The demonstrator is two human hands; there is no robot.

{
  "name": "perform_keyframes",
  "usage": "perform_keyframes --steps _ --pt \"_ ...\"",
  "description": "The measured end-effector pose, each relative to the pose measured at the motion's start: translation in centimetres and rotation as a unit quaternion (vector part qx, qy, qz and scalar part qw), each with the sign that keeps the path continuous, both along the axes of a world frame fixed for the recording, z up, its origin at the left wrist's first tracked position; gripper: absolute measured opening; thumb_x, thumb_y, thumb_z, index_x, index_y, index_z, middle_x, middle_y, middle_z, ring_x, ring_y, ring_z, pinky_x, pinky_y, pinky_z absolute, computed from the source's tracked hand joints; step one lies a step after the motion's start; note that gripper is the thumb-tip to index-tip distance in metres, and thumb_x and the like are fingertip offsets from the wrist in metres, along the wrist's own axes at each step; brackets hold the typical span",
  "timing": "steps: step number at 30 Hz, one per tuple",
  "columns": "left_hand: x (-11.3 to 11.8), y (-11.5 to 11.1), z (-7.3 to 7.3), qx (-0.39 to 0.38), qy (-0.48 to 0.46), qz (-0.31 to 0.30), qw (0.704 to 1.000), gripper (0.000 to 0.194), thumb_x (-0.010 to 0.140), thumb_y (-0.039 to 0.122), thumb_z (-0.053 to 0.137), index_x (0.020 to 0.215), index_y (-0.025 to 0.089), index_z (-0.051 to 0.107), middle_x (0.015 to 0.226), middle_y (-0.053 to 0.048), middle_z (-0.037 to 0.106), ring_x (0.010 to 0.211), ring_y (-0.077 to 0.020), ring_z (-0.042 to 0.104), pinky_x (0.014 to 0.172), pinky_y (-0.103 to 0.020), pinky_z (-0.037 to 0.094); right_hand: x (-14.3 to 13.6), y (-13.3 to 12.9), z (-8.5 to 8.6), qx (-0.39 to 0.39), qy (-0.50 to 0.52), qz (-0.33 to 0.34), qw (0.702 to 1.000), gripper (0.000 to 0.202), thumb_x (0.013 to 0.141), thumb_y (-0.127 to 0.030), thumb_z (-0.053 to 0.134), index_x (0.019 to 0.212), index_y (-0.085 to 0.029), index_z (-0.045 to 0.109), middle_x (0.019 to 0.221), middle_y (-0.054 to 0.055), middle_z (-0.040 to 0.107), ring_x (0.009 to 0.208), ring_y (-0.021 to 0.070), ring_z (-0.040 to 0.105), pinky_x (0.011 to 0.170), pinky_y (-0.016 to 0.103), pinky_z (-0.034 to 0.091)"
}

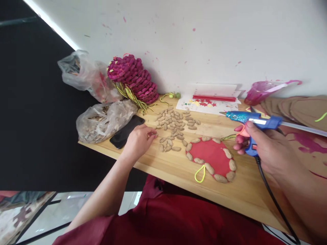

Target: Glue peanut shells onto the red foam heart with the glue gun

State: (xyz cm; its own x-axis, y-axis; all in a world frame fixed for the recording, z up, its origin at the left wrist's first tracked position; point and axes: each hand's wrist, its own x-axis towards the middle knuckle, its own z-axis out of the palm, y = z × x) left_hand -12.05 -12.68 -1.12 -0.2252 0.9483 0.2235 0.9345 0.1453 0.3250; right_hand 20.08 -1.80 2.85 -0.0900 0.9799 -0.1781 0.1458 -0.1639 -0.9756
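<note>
Right hand (268,146): grip round glue gun (255,123), presumably for steady aim. Left hand (139,139): cannot tell grip; peanuts (168,119) nearby, likely for reach.

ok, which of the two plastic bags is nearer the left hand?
The front bag, beside the black phone by the left hand; the back bag sits farther away, next to the purple stack.

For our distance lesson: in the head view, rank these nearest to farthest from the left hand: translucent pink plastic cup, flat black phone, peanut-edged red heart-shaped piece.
1. Black phone: just left of the left hand.
2. Red heart-shaped piece: to its right.
3. Plastic cup: far right, by the wall.
</note>
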Motion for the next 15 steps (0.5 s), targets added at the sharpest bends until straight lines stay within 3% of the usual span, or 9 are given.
perform_keyframes --steps 5,10,15 --pt "0.0 0.5 0.4 0.026 -0.013 0.002 1.0 0.015 0.091 0.023 0.066 0.098 0.019 0.078 0.089 -0.005 0.073 0.082 -0.019 0.065 0.079 -0.031 0.05 0.4 0.5 -0.4 -0.025 0.014 0.011 1.0 0.023 0.098 -0.035 0.064 0.079 -0.022 0.06 0.073 0.003 0.06 0.057 0.0117 0.062 0.051 0.027 0.048" --pt "-0.6 0.2 0.6 0.06 0.01 0.041 0.997 0.027 0.093 0.035 0.066 0.074 0.018 0.074 0.071 -0.003 0.065 0.068 -0.0164 0.059 0.067 -0.029 0.044 1.1 1.7 -2.7 0.037 0.063 0.017 0.997 0.046 0.076 -0.063 0.08 0.079 -0.02 0.063 0.065 0.001 0.06 0.048 0.0137 0.059 0.039 0.024 0.049" --pt "-0.6 0.5 0.1 0.039 -0.032 -0.005 0.999 0.014 0.089 0.022 0.066 0.091 0.019 0.079 0.089 -0.005 0.074 0.079 -0.0188 0.064 0.076 -0.031 0.048 1.4 2.3 -3.5 0.027 0.071 0.018 0.997 0.05 0.072 -0.065 0.082 0.079 -0.018 0.067 0.062 0.001 0.061 0.046 0.0132 0.06 0.037 0.022 0.051"
